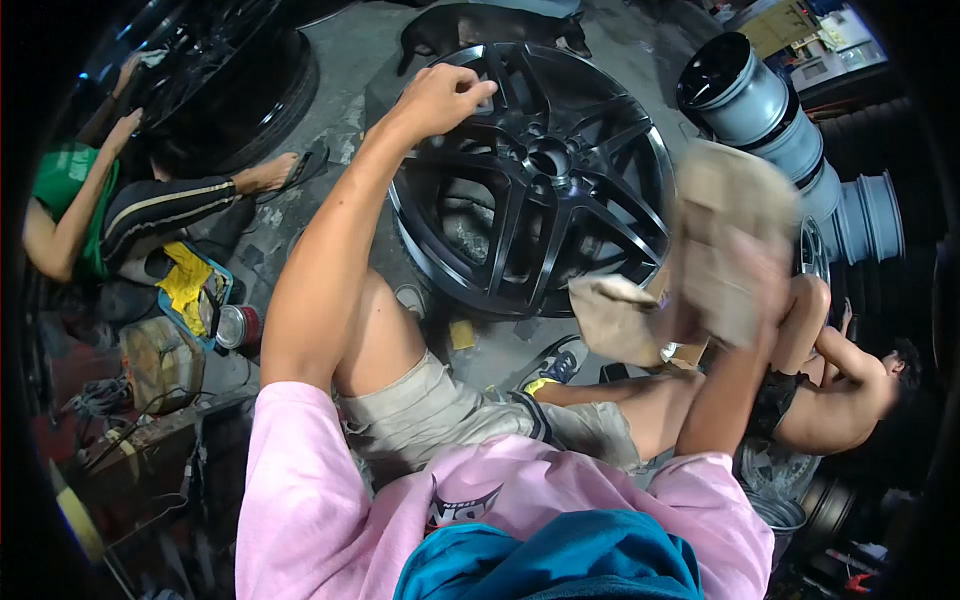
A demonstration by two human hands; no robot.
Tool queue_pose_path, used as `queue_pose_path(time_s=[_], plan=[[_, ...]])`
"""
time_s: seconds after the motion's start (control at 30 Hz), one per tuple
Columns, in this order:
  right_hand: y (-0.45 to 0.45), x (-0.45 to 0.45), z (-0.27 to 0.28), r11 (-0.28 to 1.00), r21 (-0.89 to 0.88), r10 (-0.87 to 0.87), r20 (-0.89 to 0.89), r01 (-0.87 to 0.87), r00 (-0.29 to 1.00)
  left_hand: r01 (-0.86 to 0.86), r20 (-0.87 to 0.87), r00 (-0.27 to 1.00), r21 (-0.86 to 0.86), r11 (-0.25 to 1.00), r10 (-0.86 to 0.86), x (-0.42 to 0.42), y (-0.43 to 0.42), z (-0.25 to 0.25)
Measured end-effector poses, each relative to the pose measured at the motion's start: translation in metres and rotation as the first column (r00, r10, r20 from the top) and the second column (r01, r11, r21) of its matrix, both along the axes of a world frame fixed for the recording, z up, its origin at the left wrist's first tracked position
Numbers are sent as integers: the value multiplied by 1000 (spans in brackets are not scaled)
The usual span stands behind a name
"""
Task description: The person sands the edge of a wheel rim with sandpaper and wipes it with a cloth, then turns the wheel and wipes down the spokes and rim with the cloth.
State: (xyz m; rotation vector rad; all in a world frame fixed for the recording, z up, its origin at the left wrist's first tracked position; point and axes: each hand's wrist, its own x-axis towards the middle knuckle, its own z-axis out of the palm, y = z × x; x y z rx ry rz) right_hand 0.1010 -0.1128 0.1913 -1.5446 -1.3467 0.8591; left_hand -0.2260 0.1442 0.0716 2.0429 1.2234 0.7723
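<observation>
A black alloy wheel rim (548,215) with several paired spokes lies face up before my knees. My left hand (443,98) is over its upper left edge, fingers curled closed. What they hold, if anything, is hidden, and I cannot tell whether the hand touches the rim. To the right of the rim, my right hand (745,280) is smeared by motion and grips a beige cloth (735,195). A loose part of the cloth hangs toward the rim's lower right edge.
A dark dog (470,30) lies behind the rim. Silver rims (790,130) stand stacked at the right, near a crouching person (840,390). At the left, a person in green (70,190) works by a large black wheel (260,120); a tin can (238,326) and a blue tray (222,280) sit nearby.
</observation>
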Motion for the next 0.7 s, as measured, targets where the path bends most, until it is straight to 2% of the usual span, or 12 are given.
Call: queue_pose_path(time_s=[0.03, 0.07, 0.1, 0.17, 0.2, 0.23, 0.3, 0.37, 0.47, 0.57, 0.63, 0.7], plan=[[27, -21, -16, 992, 44, 109, 136, -116, 985, -1, -5, 1000, -1, 1000, 1, -3, 6, -14], [64, -36, -39, 926, 211, 206, 415, -314, 886, -55, -26, 998, 62, 997, 57, -6, 10, -28], [95, -51, -67, 850, 365, 207, 432, -380, 878, -109, -44, 992, 126, 986, 116, -9, 13, -41], [158, -55, -118, 856, 314, 174, 572, -410, 802, -97, -126, 986, 109, 989, 110, -17, 13, -62], [185, -57, -140, 825, 356, 133, 634, -440, 762, -71, -180, 977, 222, 972, 113, -20, 12, -75], [212, -53, -165, 845, 266, 121, 750, -464, 650, -36, -235, 965, 330, 943, 119, -23, 12, -85], [225, -68, -204, 857, 290, -82, 893, -427, 442, -8, -291, 950, 347, 938, 116, -19, 4, -85], [219, -68, -215, 877, 266, -58, 885, -400, 462, 17, -304, 946, 382, 924, 108, -13, 1, -97], [189, -62, -212, 896, 237, 12, 833, -375, 554, 22, -328, 941, 318, 948, 88, -9, 1, -95], [175, -58, -200, 919, 160, 86, 810, -360, 580, 38, -358, 931, 271, 962, 64, -9, -1, -90], [166, -57, -199, 913, 164, 74, 834, -373, 548, 32, -322, 944, 308, 951, 73, -11, -4, -89], [148, -54, -199, 910, -7, 276, 757, -415, 593, 35, -319, 944, 338, 940, 80, -17, -7, -90]])
